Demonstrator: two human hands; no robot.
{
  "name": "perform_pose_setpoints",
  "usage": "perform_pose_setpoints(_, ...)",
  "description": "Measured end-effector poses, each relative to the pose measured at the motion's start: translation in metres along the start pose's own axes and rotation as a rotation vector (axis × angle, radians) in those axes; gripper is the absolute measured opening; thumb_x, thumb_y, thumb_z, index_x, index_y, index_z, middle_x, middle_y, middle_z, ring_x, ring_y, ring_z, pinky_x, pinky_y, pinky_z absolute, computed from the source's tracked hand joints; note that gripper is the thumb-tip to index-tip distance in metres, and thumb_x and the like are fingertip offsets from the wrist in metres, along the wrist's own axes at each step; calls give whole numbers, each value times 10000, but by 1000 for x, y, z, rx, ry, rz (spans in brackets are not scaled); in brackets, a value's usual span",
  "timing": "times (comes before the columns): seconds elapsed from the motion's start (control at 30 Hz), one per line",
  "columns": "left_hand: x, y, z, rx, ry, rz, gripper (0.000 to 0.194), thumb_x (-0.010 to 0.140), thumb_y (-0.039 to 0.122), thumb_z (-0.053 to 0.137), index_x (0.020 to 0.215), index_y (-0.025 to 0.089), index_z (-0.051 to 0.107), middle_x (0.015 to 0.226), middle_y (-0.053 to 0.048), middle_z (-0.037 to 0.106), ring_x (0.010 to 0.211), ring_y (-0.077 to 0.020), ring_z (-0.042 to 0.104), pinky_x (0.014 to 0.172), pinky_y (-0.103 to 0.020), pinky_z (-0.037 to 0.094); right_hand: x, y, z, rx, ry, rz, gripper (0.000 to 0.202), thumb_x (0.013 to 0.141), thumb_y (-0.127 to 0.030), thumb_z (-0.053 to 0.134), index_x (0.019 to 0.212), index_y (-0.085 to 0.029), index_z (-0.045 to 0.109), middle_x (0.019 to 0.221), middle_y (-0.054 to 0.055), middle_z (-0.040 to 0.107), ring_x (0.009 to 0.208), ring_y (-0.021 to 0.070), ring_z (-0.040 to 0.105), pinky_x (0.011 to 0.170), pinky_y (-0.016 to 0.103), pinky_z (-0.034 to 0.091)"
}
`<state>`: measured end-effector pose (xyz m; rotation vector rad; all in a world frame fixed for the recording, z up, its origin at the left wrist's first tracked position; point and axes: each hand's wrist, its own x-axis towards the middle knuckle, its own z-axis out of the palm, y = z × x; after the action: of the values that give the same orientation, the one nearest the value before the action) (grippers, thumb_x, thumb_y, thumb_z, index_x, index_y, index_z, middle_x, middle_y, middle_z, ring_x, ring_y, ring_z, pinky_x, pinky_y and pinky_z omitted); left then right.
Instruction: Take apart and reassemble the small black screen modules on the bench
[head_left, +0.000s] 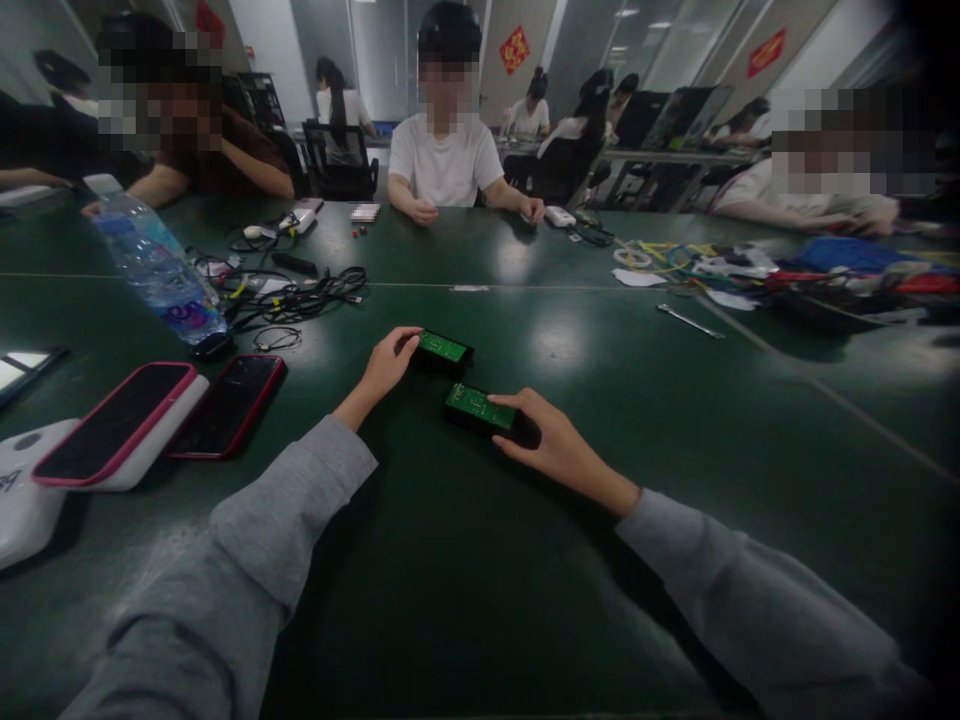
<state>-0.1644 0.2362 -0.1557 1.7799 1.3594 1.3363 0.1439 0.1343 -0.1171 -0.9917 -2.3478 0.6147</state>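
The left hand is pinching the far green board; the right hand is seemingly gripping the near board. Either could be slipping sideways on the glossy table

Green circuit boards, dark-green table

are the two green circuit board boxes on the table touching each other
Apart. The head view shows dark table between the far box at the left hand and the near box at the right hand.

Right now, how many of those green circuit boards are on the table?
2. The far board is at the left hand; the near board is at the right hand. Clutter elsewhere may hide more.
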Motion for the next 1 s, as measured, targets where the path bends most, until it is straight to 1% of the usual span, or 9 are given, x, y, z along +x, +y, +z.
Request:
perform_pose_setpoints(0.1, 0, 1, 0, 17, -5, -34, 273, 963, 307, 499, 1173, 193, 631, 1177, -78, 677, 1082, -206, 633, 991, -385, 482, -17, 17, -15, -73, 73, 51, 507, 901, -416, 633, 1376, -314, 488, 1169, 92, 585, 1009, 290, 599, 832, 486, 548)
perform_pose_setpoints(0.2, 0, 1, -1, 5, -6, -41, 256, 969, 304, 487, 1157, 194, 621, 1174, -78, 665, 1095, -207, 618, 998, -389, 475, -21, 47, -27, -167, 236, 127, 452, 889, -422, 619, 1303, -268, 529, 1165, 106, 593, 1029, 305, 600, 874, 497, 528)
perform_pose_setpoints(0.3, 0, 1, -2, 6, 15, -24, 240, 962, 296, 501, 1132, 190, 633, 1188, -84, 643, 1098, -207, 609, 1011, -390, 470, -11, 76, -30, -260, 426, 219, 470, 867, -456, 610, 1263, -214, 533, 1191, 140, 579, 1077, 333, 582, 927, 528, 504)
perform_pose_setpoints(0.4, 0, 1, -3, -18, 23, -23, 238, 955, 297, 513, 1121, 191, 647, 1197, -82, 633, 1093, -202, 608, 1018, -389, 471, 11, 88, -23, -304, 497, 275, 520, 844, -467, 597, 1254, -156, 518, 1195, 183, 564, 1103, 364, 563, 952, 564, 485)
perform_pose_setpoints(0.53, 0, 1, -4, -74, 7, -49, 254, 946, 305, 524, 1126, 182, 655, 1181, -87, 655, 1095, -204, 612, 1025, -399, 468, 50, 76, 1, -286, 449, 258, 546, 836, -455, 590, 1268, -131, 508, 1192, 201, 553, 1103, 380, 558, 948, 578, 484)
perform_pose_setpoints(0.67, -1, 4, -5, -118, -32, -83, 285, 938, 333, 535, 1139, 181, 669, 1163, -84, 685, 1061, -211, 633, 1016, -409, 474, 78, 56, 24, -192, 282, 86, 620, 823, -383, 606, 1395, -206, 443, 1281, 162, 535, 1171, 368, 522, 963, 586, 466)
perform_pose_setpoints(0.77, -2, 8, -7, -145, -116, -76, 332, 951, 358, 513, 1192, 191, 668, 1216, -81, 682, 1139, -219, 618, 1066, -413, 440, 82, 46, 29, -162, 137, -2, 694, 832, -349, 601, 1479, -269, 366, 1334, 129, 529, 1182, 359, 509, 938, 587, 464)
perform_pose_setpoints(0.83, -3, 11, -8, -144, -154, -59, 356, 963, 365, 488, 1234, 205, 654, 1272, -75, 663, 1201, -220, 594, 1104, -413, 409, 80, 41, 28, -157, 83, -18, 704, 851, -368, 604, 1500, -283, 344, 1339, 125, 528, 1178, 358, 510, 929, 584, 463)
perform_pose_setpoints(1.0, -2, 12, -6, -115, -185, -47, 384, 946, 289, 469, 1297, 234, 612, 1357, -56, 619, 1279, -221, 549, 1150, -430, 363, 74, 31, 22, -89, 77, -84, 607, 895, -403, 603, 1460, -284, 415, 1237, 104, 581, 1121, 318, 546, 942, 541, 482)
